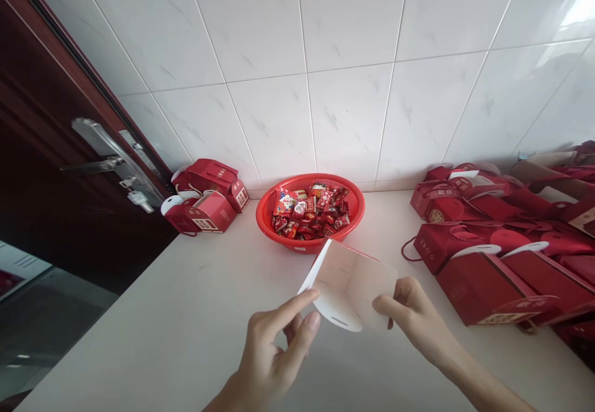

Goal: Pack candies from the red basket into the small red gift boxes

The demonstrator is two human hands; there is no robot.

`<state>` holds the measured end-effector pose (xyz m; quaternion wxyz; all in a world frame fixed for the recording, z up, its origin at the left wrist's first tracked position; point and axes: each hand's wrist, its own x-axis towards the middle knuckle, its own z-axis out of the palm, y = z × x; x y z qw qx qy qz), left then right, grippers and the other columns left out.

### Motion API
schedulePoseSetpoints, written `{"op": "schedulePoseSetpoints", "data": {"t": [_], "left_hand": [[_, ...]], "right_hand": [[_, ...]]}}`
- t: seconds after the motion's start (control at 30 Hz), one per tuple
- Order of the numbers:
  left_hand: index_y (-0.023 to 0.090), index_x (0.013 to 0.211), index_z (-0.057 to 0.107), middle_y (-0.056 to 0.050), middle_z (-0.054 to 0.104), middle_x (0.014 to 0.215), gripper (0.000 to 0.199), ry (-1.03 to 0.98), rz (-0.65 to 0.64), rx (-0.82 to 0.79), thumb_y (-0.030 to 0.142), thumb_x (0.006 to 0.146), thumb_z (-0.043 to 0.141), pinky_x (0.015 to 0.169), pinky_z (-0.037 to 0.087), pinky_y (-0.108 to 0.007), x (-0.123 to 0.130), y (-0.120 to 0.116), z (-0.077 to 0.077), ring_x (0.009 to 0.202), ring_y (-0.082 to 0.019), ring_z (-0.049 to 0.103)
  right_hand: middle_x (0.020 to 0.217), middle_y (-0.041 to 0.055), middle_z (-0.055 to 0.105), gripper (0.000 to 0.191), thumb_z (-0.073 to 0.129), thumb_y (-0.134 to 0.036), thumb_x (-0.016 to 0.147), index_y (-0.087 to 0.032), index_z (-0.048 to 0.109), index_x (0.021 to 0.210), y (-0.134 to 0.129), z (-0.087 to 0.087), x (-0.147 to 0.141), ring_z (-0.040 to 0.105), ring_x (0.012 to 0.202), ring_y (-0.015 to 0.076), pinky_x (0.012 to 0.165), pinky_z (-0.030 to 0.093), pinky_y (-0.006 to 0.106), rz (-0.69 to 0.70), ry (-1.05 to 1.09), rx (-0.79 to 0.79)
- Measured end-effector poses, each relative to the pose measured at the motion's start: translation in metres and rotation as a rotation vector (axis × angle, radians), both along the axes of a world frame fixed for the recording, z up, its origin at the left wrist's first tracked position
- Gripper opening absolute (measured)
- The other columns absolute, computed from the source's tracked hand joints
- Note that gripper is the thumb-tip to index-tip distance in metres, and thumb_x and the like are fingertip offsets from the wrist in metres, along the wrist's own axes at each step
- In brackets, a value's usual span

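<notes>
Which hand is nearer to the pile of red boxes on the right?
Right. The right hand, holding the open box, is just left of the pile; the left hand, at that box's left edge, is farther left.

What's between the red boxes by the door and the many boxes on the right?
In the head view, a red basket of wrapped packets stands between them; the right hand holds an open box in front.

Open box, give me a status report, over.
Right hand gripping box at right; left hand at left edge. Box open, pale inside showing. Red candy basket just beyond.
</notes>
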<state>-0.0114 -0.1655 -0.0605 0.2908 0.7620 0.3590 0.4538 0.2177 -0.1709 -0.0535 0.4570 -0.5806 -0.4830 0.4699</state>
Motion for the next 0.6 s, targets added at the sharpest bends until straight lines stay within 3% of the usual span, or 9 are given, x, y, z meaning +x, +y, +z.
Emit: {"op": "schedulePoseSetpoints", "data": {"t": [0.2, 0.33, 0.47, 0.6], "left_hand": [[0.025, 0.128, 0.073, 0.005, 0.060, 0.047, 0.034, 0.037, -0.029, -0.159, 0.032, 0.098, 0.058, 0.038, 0.047, -0.019, -0.005, -0.013, -0.001, 0.038, -0.012, 0.056], [0.028, 0.122, 0.076, 0.005, 0.063, 0.050, 0.030, 0.107, 0.061, -0.102, 0.032, 0.095, 0.064, 0.055, 0.058, -0.023, -0.009, -0.021, 0.001, 0.041, -0.011, 0.059], [0.021, 0.119, 0.074, 0.005, 0.063, 0.051, 0.027, 0.120, -0.023, -0.126, 0.027, 0.099, 0.057, 0.049, 0.054, -0.020, -0.005, -0.011, 0.006, 0.042, -0.010, 0.059], [0.017, 0.099, 0.075, 0.000, 0.065, 0.066, 0.016, 0.147, 0.018, 0.157, 0.017, 0.095, 0.059, 0.056, 0.053, -0.020, 0.001, 0.012, 0.013, 0.057, -0.011, 0.062]], "right_hand": [[0.041, -0.0028, 0.045, 0.033, 0.059, -0.028, 0.065, -0.024, 0.035, 0.043, -0.003, -0.014, 0.009, 0.032, 0.042, 0.0089, 0.041, 0.024, 0.023, 0.058, 0.019, -0.084], [0.041, -0.0016, 0.050, 0.027, 0.055, -0.026, 0.065, -0.024, 0.042, 0.042, -0.002, -0.011, 0.008, 0.035, 0.042, 0.0093, 0.043, 0.027, 0.024, 0.156, 0.027, -0.095], [0.042, -0.0008, 0.053, 0.023, 0.052, -0.029, 0.062, -0.022, 0.045, 0.042, 0.011, -0.007, 0.002, 0.036, 0.042, 0.0087, 0.044, 0.024, 0.023, 0.235, -0.053, -0.151], [0.045, -0.0014, 0.053, 0.020, 0.053, -0.032, 0.062, -0.020, 0.049, 0.046, 0.040, -0.011, 0.001, 0.042, 0.043, 0.0091, 0.044, 0.028, 0.022, 0.279, -0.056, -0.141]]}}
